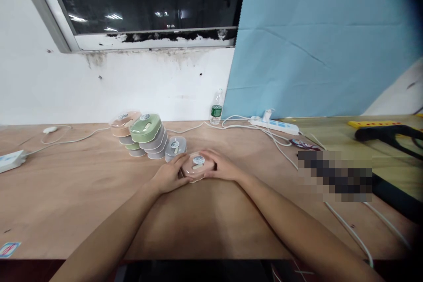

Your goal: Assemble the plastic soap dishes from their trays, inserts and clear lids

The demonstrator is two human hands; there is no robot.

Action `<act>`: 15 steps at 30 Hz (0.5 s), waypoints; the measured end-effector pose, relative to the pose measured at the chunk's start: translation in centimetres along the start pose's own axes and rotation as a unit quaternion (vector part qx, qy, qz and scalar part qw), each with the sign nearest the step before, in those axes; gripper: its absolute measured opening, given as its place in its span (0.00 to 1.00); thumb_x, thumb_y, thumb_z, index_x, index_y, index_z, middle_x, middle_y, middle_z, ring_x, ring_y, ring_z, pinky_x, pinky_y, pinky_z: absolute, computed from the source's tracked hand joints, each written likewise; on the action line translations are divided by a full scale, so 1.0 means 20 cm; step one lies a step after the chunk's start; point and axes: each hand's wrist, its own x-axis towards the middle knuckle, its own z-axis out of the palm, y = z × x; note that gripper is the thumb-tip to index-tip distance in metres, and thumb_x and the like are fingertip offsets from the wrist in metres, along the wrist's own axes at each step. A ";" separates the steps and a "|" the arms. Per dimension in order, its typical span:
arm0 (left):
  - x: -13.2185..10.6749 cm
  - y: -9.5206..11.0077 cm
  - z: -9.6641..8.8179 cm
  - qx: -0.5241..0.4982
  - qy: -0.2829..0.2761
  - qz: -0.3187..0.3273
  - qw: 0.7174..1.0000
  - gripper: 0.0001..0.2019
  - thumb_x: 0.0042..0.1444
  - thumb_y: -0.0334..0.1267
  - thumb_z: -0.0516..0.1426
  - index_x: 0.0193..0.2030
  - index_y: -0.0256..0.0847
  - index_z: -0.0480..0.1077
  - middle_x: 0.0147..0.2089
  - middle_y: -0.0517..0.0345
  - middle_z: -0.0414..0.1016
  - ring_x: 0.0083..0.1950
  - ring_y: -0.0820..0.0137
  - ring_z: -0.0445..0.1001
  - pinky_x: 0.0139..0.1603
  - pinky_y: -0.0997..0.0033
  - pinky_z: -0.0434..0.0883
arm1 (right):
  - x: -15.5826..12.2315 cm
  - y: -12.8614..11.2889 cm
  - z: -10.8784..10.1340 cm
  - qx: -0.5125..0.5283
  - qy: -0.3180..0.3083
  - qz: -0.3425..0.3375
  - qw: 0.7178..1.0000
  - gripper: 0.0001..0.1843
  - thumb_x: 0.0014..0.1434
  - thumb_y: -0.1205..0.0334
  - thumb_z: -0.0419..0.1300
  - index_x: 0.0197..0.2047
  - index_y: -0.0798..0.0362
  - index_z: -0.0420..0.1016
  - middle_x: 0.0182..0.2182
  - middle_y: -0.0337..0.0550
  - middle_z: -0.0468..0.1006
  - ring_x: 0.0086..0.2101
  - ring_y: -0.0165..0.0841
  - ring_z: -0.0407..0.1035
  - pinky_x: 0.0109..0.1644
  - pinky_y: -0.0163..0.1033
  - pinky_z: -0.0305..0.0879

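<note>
A pink lidded box (197,170) with a round label on top rests on the wooden table between my hands. My left hand (170,174) wraps its left side, and my right hand (222,165) wraps its right side; both are closed on it. Just behind my left hand stands a grey lidded box (175,145) of similar make. Farther left, two stacks of such boxes stand side by side. A green box (145,128) tops the nearer stack, above several grey ones. A pink box (124,122) tops the other.
At the wall stands a water bottle (216,108). White cables trail from a power strip (275,125) at the back right. Another white strip (11,160) lies at the left edge. A dark object (393,191), partly blurred out, lies at the right.
</note>
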 end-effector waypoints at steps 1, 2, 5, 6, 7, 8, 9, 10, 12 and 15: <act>0.00 0.00 0.00 0.000 0.003 -0.002 1.000 0.38 0.54 0.52 0.59 0.68 0.42 0.51 0.69 0.44 0.53 0.65 0.54 0.61 0.60 0.56 0.65 | 0.00 -0.01 0.01 -0.004 -0.007 -0.001 1.000 0.44 0.47 0.42 0.67 0.63 0.48 0.61 0.60 0.52 0.64 0.59 0.46 0.58 0.62 0.50 0.56; 0.00 0.00 0.00 -0.001 0.005 -0.005 1.000 0.38 0.54 0.52 0.59 0.67 0.42 0.51 0.69 0.44 0.53 0.64 0.54 0.62 0.59 0.56 0.66 | 0.00 -0.01 0.01 -0.006 -0.007 0.004 1.000 0.44 0.46 0.42 0.68 0.63 0.48 0.61 0.60 0.52 0.64 0.58 0.46 0.59 0.61 0.50 0.56; 0.00 0.00 0.00 0.000 0.004 -0.015 1.000 0.37 0.55 0.52 0.58 0.67 0.43 0.51 0.69 0.45 0.52 0.61 0.56 0.66 0.55 0.57 0.69 | 0.00 0.03 0.01 -0.012 0.018 0.028 0.999 0.44 0.46 0.42 0.68 0.62 0.48 0.62 0.58 0.51 0.65 0.57 0.44 0.61 0.60 0.49 0.58; 0.00 0.00 0.00 0.002 0.003 -0.017 1.000 0.36 0.55 0.52 0.57 0.67 0.44 0.51 0.69 0.46 0.52 0.60 0.56 0.67 0.54 0.58 0.70 | 0.00 0.06 0.00 -0.018 0.030 0.036 0.999 0.43 0.46 0.42 0.68 0.62 0.49 0.63 0.58 0.51 0.66 0.56 0.44 0.62 0.60 0.48 0.58; 0.00 0.00 -0.01 0.005 0.002 -0.018 1.000 0.35 0.56 0.51 0.57 0.67 0.44 0.51 0.69 0.47 0.52 0.59 0.57 0.67 0.53 0.59 0.70 | -0.01 0.08 -0.01 -0.026 0.046 0.045 0.998 0.42 0.47 0.43 0.67 0.61 0.49 0.63 0.57 0.51 0.66 0.56 0.43 0.62 0.60 0.48 0.58; 0.00 0.00 -0.01 0.008 0.000 -0.018 1.000 0.35 0.56 0.51 0.57 0.67 0.45 0.52 0.69 0.48 0.53 0.58 0.58 0.68 0.52 0.60 0.70 | -0.01 0.11 -0.01 -0.035 0.064 0.058 0.996 0.41 0.47 0.43 0.67 0.61 0.50 0.63 0.57 0.51 0.66 0.56 0.43 0.62 0.60 0.48 0.58; 0.00 0.00 -0.01 0.011 -0.002 -0.018 1.000 0.34 0.56 0.51 0.56 0.67 0.45 0.52 0.69 0.48 0.53 0.56 0.59 0.69 0.51 0.61 0.71 | -0.02 0.14 -0.02 -0.043 0.082 0.072 0.993 0.41 0.47 0.43 0.67 0.61 0.50 0.64 0.57 0.51 0.67 0.56 0.43 0.62 0.60 0.48 0.58; -0.01 0.00 -0.01 0.013 -0.005 -0.020 1.000 0.34 0.56 0.52 0.56 0.67 0.45 0.53 0.69 0.48 0.53 0.54 0.60 0.71 0.50 0.62 0.71 | -0.02 0.16 -0.02 -0.049 0.101 0.088 0.990 0.40 0.48 0.43 0.67 0.60 0.51 0.64 0.56 0.52 0.67 0.56 0.43 0.62 0.60 0.48 0.58; -0.01 0.00 -0.01 0.014 -0.012 -0.021 1.000 0.32 0.57 0.52 0.56 0.66 0.45 0.54 0.68 0.49 0.54 0.50 0.62 0.73 0.48 0.63 0.72 | -0.02 0.20 -0.01 -0.057 0.130 0.116 0.983 0.39 0.50 0.44 0.66 0.61 0.51 0.63 0.56 0.52 0.66 0.56 0.43 0.61 0.60 0.48 0.58; -0.01 0.01 -0.02 0.015 -0.020 -0.019 1.000 0.30 0.57 0.51 0.55 0.65 0.46 0.57 0.68 0.50 0.55 0.50 0.63 0.73 0.47 0.64 0.72 | -0.02 0.23 0.01 -0.066 0.147 0.134 0.978 0.38 0.51 0.45 0.65 0.61 0.50 0.62 0.57 0.52 0.66 0.56 0.44 0.60 0.60 0.49 0.58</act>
